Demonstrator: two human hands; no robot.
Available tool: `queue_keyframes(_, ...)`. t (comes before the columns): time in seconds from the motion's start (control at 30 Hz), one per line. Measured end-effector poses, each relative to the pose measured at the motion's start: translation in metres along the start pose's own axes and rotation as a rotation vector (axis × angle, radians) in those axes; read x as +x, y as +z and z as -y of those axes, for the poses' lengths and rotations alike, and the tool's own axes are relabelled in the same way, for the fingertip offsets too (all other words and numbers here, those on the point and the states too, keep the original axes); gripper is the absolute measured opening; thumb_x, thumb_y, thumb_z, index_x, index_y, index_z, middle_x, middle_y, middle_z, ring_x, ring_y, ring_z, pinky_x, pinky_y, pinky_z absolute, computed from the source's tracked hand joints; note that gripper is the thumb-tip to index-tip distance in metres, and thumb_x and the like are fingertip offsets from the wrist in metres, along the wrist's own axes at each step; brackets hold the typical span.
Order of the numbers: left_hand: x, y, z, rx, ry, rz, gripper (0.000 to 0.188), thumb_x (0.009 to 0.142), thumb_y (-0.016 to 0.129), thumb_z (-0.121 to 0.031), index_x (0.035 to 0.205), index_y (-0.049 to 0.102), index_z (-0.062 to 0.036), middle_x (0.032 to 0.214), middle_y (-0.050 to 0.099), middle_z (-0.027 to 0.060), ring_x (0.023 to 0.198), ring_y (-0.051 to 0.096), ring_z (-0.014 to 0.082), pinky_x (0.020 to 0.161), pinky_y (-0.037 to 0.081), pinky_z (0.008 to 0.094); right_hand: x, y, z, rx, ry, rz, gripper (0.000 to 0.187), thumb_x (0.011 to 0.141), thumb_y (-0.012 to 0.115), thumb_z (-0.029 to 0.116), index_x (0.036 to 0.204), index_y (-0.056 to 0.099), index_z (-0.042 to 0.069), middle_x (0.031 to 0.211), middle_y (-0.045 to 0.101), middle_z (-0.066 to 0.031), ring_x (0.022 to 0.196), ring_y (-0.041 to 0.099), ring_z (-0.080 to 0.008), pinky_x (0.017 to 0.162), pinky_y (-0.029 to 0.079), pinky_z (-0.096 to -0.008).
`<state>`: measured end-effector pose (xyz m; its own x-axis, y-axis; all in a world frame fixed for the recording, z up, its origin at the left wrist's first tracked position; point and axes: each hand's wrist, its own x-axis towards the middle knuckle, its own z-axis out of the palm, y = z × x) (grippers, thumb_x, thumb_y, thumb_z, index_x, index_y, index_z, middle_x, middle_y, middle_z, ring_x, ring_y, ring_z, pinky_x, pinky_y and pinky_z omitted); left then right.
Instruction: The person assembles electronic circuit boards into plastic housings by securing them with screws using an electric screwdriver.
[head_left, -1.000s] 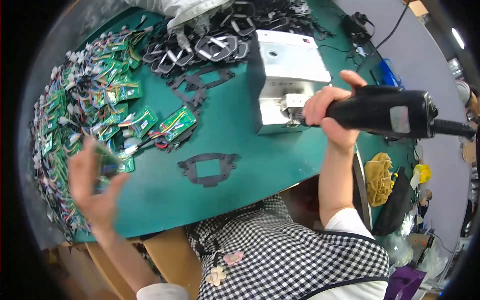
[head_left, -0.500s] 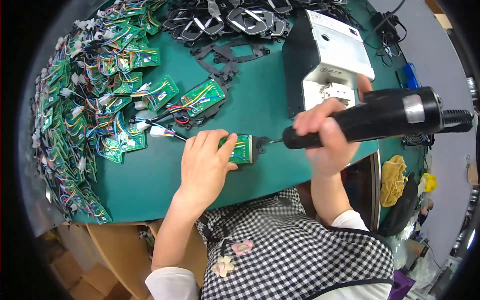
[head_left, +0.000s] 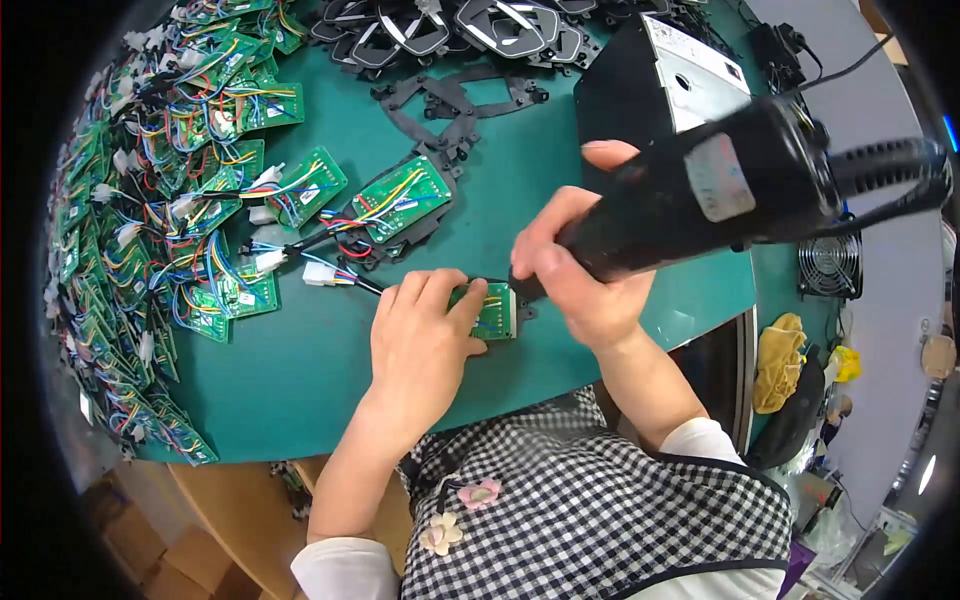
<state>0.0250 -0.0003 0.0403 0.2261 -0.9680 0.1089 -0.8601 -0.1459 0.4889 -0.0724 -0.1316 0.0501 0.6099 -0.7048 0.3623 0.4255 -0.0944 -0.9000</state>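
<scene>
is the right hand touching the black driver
Touching. The head view shows the right hand wrapped around the driver near its tip end, with no gap between them.

Below the fingers [head_left: 428,290], a black-and-white checked, dark-edged cloth apron [head_left: 610,490] bore a pink petalled flower [head_left: 480,493] and a cream petalled flower [head_left: 440,534]. White fabric sleeves [head_left: 345,570] ended well behind the fingers.

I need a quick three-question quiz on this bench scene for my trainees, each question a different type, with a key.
1. Which hand holds the black screwdriver? A) left B) right
2. True or false: the left hand touches the metal box.
3. Fill in: the apron has a black-and-____ check.

Key:
1. B, the right hand.
2. False; it is on a green board.
3. White.
</scene>
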Motion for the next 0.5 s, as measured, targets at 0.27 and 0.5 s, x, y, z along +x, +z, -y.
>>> queue_keyframes(0.27,0.000,0.003,-0.001,0.062,-0.020,0.034,0.052,0.053,0.076,-0.015,0.104,0.064,-0.0100,0.094,0.055,0.0010,0.086,0.049,0.0194,0.073,0.039,0.0328,0.017,0.006,0.003,-0.059,0.131,0.169,0.059,0.065,0.061,0.001,0.117,0.034,-0.006,0.062,0.055,-0.0051,0.052,0.050,-0.0094,0.049,0.039,-0.0217)
queue_keyframes(0.5,-0.002,0.008,-0.010,0.053,-0.033,0.011,0.052,0.054,0.077,-0.014,0.104,0.064,-0.0096,0.094,0.054,0.0024,0.087,0.050,0.0210,0.074,0.039,0.0336,-0.012,-0.014,0.022,-0.086,0.062,-0.015,0.046,0.065,0.065,0.001,0.108,0.048,-0.003,0.077,0.056,-0.0032,0.067,0.051,-0.0080,0.063,0.042,-0.0208)
